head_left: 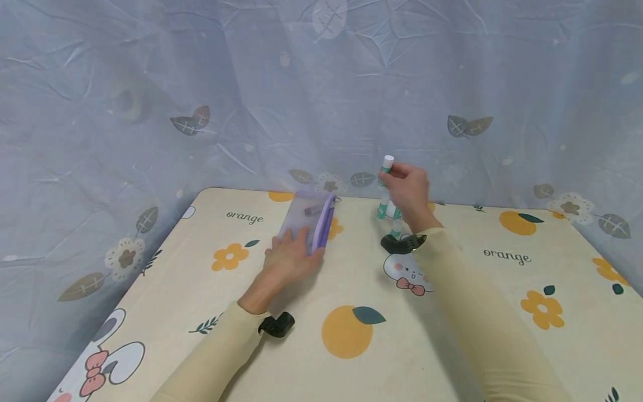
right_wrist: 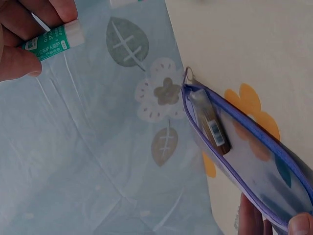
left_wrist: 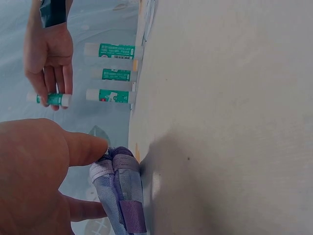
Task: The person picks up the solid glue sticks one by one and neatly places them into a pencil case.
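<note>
My right hand (head_left: 409, 187) pinches a green-and-white glue stick (head_left: 387, 163) above the back of the table. Below it stand three more glue sticks (left_wrist: 116, 51) upright, close together, partly hidden by the hand and wrist in the head view. My left hand (head_left: 291, 257) holds the near end of a purple mesh zip pouch (right_wrist: 244, 147), thumb on one side and fingers on the other. The pouch's mouth gapes, and inside lies a brown tube-like item (right_wrist: 215, 129) with a barcode label; its kind is unclear. The held glue stick is up and to the right of the pouch.
The table (head_left: 427, 340) has a cream cover printed with oranges, flowers and rabbits. A grey-blue patterned curtain (head_left: 321, 100) hangs behind its back edge and along the left side. Each wrist carries a black strapped camera (head_left: 403, 244).
</note>
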Tool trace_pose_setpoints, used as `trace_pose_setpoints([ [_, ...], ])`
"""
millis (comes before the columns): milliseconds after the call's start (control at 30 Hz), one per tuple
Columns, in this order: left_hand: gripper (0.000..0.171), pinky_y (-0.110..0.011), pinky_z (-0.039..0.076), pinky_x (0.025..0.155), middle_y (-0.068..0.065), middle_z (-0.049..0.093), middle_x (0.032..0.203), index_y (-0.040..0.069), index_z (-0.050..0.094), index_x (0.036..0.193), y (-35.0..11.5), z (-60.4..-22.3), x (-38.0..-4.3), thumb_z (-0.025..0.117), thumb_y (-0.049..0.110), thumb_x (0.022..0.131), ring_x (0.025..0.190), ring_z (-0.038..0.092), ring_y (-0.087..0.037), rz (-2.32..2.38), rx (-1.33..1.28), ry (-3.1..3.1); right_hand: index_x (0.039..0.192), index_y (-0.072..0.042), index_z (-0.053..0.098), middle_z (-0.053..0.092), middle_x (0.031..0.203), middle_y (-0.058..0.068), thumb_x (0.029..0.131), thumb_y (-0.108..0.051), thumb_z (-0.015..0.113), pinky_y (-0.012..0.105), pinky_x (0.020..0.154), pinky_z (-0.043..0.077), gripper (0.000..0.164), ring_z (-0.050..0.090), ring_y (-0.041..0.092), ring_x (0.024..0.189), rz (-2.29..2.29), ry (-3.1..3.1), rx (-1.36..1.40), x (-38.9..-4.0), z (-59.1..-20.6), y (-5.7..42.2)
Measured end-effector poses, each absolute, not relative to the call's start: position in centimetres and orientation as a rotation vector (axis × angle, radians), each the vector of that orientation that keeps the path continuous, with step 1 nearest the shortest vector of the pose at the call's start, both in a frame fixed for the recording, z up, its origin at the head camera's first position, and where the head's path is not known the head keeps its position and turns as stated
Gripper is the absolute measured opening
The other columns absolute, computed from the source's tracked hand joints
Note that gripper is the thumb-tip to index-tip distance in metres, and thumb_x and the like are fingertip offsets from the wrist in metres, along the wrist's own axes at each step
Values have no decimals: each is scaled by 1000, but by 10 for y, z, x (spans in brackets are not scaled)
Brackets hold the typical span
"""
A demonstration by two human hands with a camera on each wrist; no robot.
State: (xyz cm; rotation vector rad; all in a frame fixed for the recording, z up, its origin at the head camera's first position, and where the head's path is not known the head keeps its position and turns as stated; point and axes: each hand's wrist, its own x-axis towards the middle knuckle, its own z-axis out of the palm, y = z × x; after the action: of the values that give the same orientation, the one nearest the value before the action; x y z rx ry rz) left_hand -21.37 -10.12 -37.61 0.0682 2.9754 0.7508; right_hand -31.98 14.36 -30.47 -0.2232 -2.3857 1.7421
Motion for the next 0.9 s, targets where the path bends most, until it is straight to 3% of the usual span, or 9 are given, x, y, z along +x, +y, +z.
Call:
trace_pose_setpoints([
  [900, 77, -72, 36, 114, -28, 31, 169, 12, 33, 166, -100, -374, -213, 53, 53, 104, 149, 35, -55, 742, 61, 2961, 138, -11, 70, 73, 137, 11, 99, -19, 76, 45, 114, 50, 40, 68, 26, 129, 1757, -2415, -146, -324, -312, 105],
])
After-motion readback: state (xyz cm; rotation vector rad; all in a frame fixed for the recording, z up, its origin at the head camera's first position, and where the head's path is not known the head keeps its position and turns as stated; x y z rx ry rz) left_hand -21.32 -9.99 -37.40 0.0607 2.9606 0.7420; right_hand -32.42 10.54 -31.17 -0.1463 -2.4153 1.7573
